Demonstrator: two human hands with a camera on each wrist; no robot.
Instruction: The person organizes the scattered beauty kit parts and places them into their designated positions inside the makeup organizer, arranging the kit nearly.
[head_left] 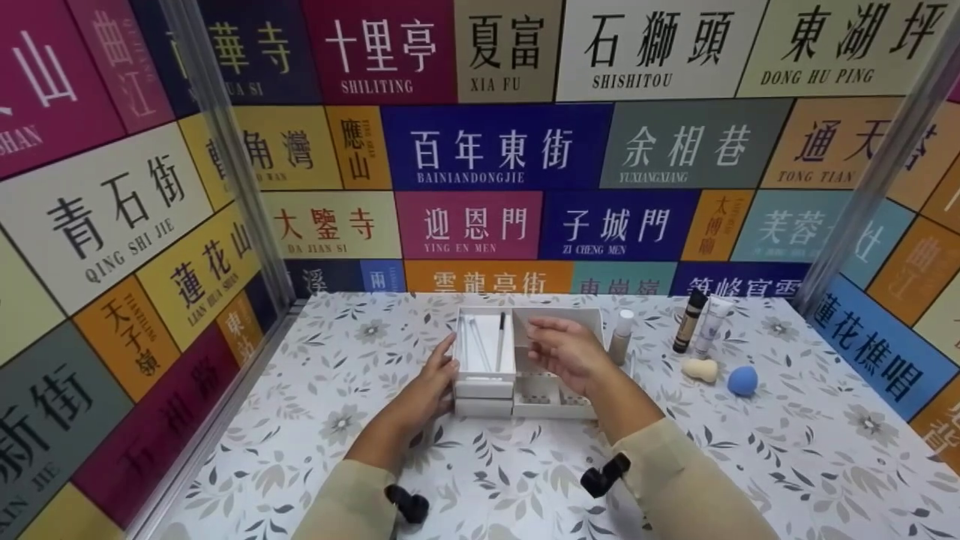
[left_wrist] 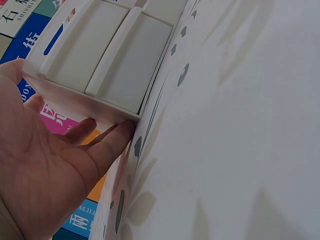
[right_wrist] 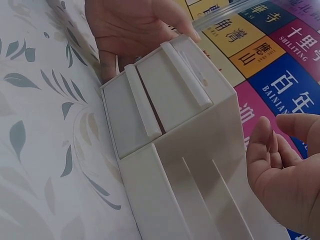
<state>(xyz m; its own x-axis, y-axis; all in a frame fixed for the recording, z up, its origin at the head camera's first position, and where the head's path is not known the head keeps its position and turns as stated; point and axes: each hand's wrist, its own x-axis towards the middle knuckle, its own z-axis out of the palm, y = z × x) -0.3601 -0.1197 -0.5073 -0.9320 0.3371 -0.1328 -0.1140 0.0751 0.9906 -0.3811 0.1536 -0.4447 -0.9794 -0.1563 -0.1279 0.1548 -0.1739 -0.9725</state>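
A white desktop organizer [head_left: 484, 406] stands on the table, two drawers [left_wrist: 131, 62] stacked at its left front. Its upper left tray holds a dark-tipped brush [head_left: 501, 334] and slim pale sticks [head_left: 474, 341]. My left hand [head_left: 435, 382] rests against the organizer's left side; in the left wrist view its fingers [left_wrist: 112, 145] touch the side wall, with the thumb near the upper edge. Above the organizer's right part hovers my right hand [head_left: 566, 349], its fingers loosely bent. The right wrist view shows that hand [right_wrist: 290, 170] apart from the organizer, nothing visible in it.
A white-capped bottle [head_left: 622, 337] stands just right of the organizer. Farther right are a black tube [head_left: 688, 324], a white tube [head_left: 709, 328], a beige sponge [head_left: 700, 370] and a blue sponge [head_left: 742, 381]. Printed panels [head_left: 495, 146] rise behind the leaf-patterned table [head_left: 517, 480].
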